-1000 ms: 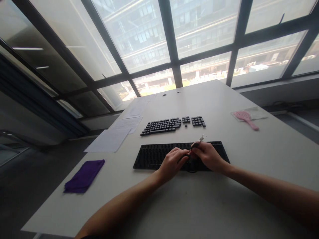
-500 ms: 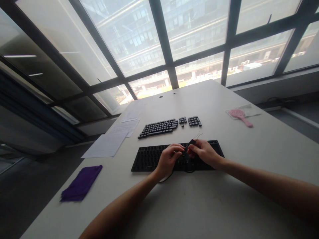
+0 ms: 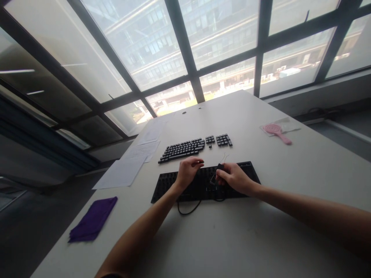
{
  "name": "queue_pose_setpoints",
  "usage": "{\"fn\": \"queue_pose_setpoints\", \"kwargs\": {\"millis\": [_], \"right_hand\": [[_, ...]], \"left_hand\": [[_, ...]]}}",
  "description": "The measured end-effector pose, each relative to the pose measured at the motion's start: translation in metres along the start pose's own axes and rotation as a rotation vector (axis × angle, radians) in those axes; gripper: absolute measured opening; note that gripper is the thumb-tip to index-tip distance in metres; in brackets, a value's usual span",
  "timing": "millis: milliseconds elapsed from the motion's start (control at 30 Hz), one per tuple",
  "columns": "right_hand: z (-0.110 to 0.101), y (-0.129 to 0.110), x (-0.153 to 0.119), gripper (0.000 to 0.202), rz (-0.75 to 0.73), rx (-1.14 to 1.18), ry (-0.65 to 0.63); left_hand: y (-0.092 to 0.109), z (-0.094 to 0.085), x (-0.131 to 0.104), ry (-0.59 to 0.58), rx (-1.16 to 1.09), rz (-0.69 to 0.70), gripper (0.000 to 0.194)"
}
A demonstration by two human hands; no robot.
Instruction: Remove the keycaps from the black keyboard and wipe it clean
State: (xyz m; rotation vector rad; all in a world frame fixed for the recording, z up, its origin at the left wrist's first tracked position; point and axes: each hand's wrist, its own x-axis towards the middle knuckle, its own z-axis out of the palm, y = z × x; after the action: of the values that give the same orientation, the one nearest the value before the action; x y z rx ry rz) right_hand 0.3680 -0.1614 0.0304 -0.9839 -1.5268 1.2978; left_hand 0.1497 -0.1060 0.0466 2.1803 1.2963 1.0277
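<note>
A black keyboard (image 3: pixel 171 185), stripped of most of its keycaps, lies on the white table (image 3: pixel 232 247). Above its right half, my right hand (image 3: pixel 232 177) is closed around a keycap puller (image 3: pixel 220 167) with a dark body and thin wire loops at both ends. My left hand (image 3: pixel 188 170) hovers over the keyboard's back edge, thumb and fingers pinched on a small dark keycap (image 3: pixel 202 162). Behind the keyboard, removed keycaps (image 3: pixel 182 150) sit in keyboard order, with a navigation group (image 3: pixel 210 139), a number-pad group (image 3: pixel 223 140) and one single keycap (image 3: pixel 210 146).
Paper sheets (image 3: pixel 121 170) lie along the table's left side, with a folded purple cloth (image 3: pixel 93 219) nearer. A pink round-headed brush (image 3: pixel 276 131) rests on a clear plastic bag at the right. The keyboard's black cable (image 3: pixel 188 213) loops out in front.
My left hand has moved away from the puller, left and toward the back, with the small keycap in its fingers. My right hand stays over the keyboard, still holding the puller.
</note>
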Motion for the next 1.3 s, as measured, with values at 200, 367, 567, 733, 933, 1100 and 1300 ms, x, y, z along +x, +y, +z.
{"fn": "queue_pose_setpoints", "kwargs": {"millis": [200,367,567,733,933,1100,1300], "right_hand": [[0.000,0.004,0.001,0.024,0.010,0.032,-0.004],[0.000,0.005,0.001,0.025,0.010,0.044,-0.008],[-0.001,0.004,0.002,0.026,0.019,0.045,-0.019],[-0.002,0.002,0.002,0.025,0.014,0.039,-0.030],[-0.002,0.003,0.003,0.025,0.016,0.040,-0.035],[-0.003,0.004,0.003,0.026,0.023,0.047,-0.034],[-0.003,0.003,0.002,0.026,0.027,0.055,-0.033]], "left_hand": [[-0.023,0.008,0.030,-0.162,0.251,0.110,0.020],[-0.036,0.011,0.045,-0.154,0.384,0.150,0.017],[-0.049,0.012,0.064,-0.096,0.461,0.161,0.030],[-0.053,0.011,0.071,-0.092,0.498,0.177,0.027],[-0.056,0.011,0.071,-0.098,0.521,0.195,0.017],[-0.055,0.011,0.073,-0.095,0.528,0.192,0.016],[-0.053,0.011,0.073,-0.090,0.523,0.193,0.017]]}}
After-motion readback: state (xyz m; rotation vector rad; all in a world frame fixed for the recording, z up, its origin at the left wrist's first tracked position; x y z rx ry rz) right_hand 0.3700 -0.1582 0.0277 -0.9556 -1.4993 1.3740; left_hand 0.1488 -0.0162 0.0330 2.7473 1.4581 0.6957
